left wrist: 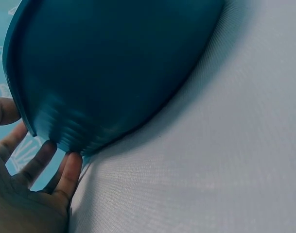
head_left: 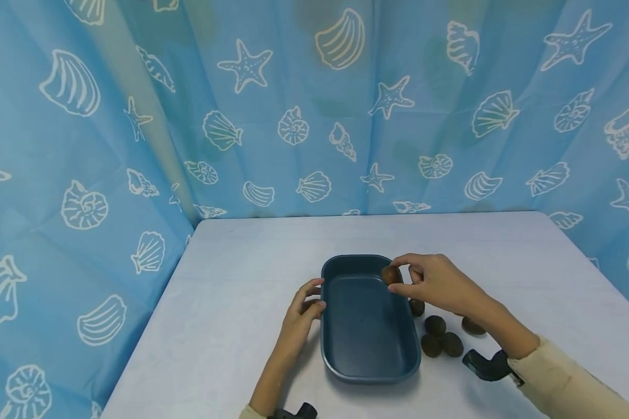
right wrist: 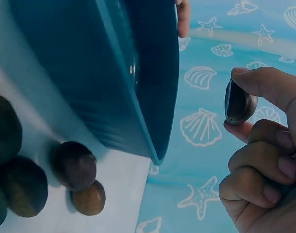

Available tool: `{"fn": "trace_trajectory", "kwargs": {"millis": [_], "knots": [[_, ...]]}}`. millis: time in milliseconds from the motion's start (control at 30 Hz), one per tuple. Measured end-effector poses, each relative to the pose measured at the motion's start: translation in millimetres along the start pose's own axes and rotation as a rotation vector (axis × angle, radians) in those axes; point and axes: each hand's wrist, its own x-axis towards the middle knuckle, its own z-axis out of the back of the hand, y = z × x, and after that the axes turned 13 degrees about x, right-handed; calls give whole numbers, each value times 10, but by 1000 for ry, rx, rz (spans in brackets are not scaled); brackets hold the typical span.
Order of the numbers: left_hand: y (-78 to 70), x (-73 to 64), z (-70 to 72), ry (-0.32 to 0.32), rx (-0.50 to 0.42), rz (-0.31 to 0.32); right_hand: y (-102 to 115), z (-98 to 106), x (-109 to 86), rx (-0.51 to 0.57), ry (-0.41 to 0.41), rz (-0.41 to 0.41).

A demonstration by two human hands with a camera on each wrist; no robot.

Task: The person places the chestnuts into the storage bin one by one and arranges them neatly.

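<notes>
A dark blue rectangular tray (head_left: 367, 326) with raised walls sits on the white table. My left hand (head_left: 299, 314) is at its left side, fingers spread. In the left wrist view the fingertips (left wrist: 74, 162) touch the outer wall. My right hand (head_left: 440, 284) pinches a smooth, flattish brown stone (head_left: 391, 275) between thumb and index finger, over the tray's far right rim. In the right wrist view the held stone (right wrist: 240, 103) shows nearly edge-on, with the other fingers curled into the palm. The tray's inside shows no stones in the head view.
Several more brown stones (head_left: 435, 326) lie on the table to the right of the tray, one under the right forearm (head_left: 474, 326). White cloth (head_left: 230, 326) covers the table. A blue curtain (head_left: 293, 105) with shell prints hangs behind and at the sides.
</notes>
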Motion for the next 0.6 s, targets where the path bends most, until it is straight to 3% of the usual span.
{"fn": "trace_trajectory", "kwargs": {"millis": [233, 600], "knots": [[273, 106, -46, -18, -4, 3, 67, -61, 146, -3, 19, 12], [368, 128, -67, -23, -9, 8, 130, -196, 438, -27, 29, 34]]}}
